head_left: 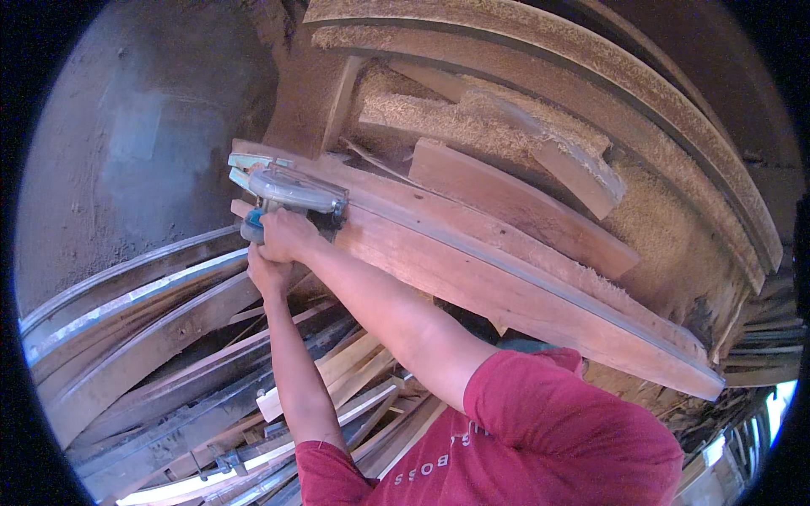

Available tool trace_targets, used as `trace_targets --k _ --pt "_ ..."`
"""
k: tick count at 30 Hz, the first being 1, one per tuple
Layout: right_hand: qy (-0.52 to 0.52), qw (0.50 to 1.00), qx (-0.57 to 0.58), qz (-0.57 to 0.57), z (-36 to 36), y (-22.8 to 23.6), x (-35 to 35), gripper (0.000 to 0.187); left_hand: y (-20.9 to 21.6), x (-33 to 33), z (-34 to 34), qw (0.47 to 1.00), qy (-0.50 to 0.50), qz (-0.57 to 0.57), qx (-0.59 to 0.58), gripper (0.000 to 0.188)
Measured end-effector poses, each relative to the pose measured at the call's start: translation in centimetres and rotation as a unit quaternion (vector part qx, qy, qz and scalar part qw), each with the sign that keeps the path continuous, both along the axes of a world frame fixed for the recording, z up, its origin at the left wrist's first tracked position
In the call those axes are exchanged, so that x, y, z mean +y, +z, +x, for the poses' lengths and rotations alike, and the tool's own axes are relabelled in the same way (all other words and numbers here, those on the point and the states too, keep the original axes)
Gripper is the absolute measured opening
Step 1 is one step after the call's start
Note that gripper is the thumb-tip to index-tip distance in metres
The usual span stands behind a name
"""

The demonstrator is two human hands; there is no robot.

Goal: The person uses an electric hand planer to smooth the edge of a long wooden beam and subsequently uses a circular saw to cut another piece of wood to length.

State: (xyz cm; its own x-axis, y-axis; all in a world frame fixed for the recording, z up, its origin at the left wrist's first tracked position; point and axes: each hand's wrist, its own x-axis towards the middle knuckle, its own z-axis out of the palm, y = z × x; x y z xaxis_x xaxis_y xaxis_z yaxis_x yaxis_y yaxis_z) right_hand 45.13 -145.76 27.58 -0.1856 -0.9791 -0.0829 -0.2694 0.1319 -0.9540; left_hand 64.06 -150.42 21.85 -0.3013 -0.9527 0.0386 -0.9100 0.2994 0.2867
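A circular saw (295, 192) with a clear grey guard and teal parts sits at the far left end of a long reddish plank (472, 282). My right hand (288, 233) wraps round the saw's handle, its arm stretched across from the right. Just below it, my left hand (268, 270) is closed against the same handle end, its fingers partly hidden. A long, narrow straight strip (506, 261) runs lengthwise along the plank, from beside the saw to the near right end. The blade is hidden from view.
Beyond the plank lie a curved reddish offcut (515, 207), a sawdust-covered block (582, 177) and long curved boards (540, 67). Stacked timber strips (169, 337) fill the lower left, with a small clamp (228, 462) among them. A grey wall (126, 160) stands at the left.
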Motion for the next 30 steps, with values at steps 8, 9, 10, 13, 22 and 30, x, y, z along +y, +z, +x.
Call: trace_targets --k 8,9,10,13,22,30 --pt "0.003 1.0 -0.018 -0.004 -0.7 -0.4 -1.4 0.035 0.1 -1.7 -0.5 1.0 -0.006 0.001 -0.006 0.077" --pt "-0.003 0.999 -0.029 -0.016 -0.1 0.1 -1.3 0.035 -0.5 -2.1 1.3 0.999 -0.036 -0.033 0.004 0.078" --pt "-0.008 0.999 -0.039 -0.028 0.5 0.5 -1.2 0.035 -1.2 -2.4 3.1 0.995 -0.067 -0.066 0.013 0.078" --pt "-0.009 1.0 -0.015 -0.015 -0.1 -0.9 -2.4 0.035 -1.3 -3.0 1.0 0.997 -0.055 -0.06 0.002 0.079" --pt "-0.003 1.0 -0.029 -0.007 0.2 -2.0 -4.3 0.035 -2.0 -5.1 1.4 1.0 -0.01 -0.003 0.019 0.076" --pt "-0.01 0.999 -0.028 -0.026 1.1 -2.6 -6.1 0.032 -4.6 -8.7 4.9 0.997 -0.008 0.012 0.071 0.078"
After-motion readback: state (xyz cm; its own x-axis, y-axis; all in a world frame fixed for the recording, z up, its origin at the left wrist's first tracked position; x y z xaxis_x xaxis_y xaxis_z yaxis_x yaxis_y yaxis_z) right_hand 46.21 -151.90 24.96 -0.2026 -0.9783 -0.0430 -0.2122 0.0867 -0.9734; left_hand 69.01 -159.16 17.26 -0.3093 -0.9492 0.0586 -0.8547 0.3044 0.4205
